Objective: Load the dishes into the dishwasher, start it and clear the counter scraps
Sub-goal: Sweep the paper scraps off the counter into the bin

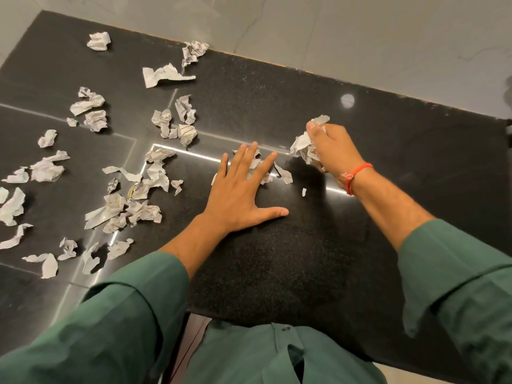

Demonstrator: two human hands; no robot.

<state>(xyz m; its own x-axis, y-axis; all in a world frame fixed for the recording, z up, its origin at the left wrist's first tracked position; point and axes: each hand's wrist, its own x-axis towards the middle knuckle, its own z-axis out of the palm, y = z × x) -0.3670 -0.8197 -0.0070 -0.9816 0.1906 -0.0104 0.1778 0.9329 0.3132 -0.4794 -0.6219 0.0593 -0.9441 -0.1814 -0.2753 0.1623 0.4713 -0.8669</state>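
Note:
Several crumpled white paper scraps (122, 209) lie scattered over the left half of the black stone counter (277, 259). My right hand (332, 145) hovers above the counter's middle right and grips a bunch of crumpled scraps (303, 146). My left hand (243, 192) lies flat on the counter with fingers spread, its fingertips pressing on a few scraps (259, 166). A torn strip (284, 174) and a tiny bit (304, 192) lie between the two hands.
A pale marble wall (360, 37) runs along the counter's far edge. The counter's near edge (249, 318) is at my waist, with floor below. A small round light reflection (347, 100) shows on the stone at the back right.

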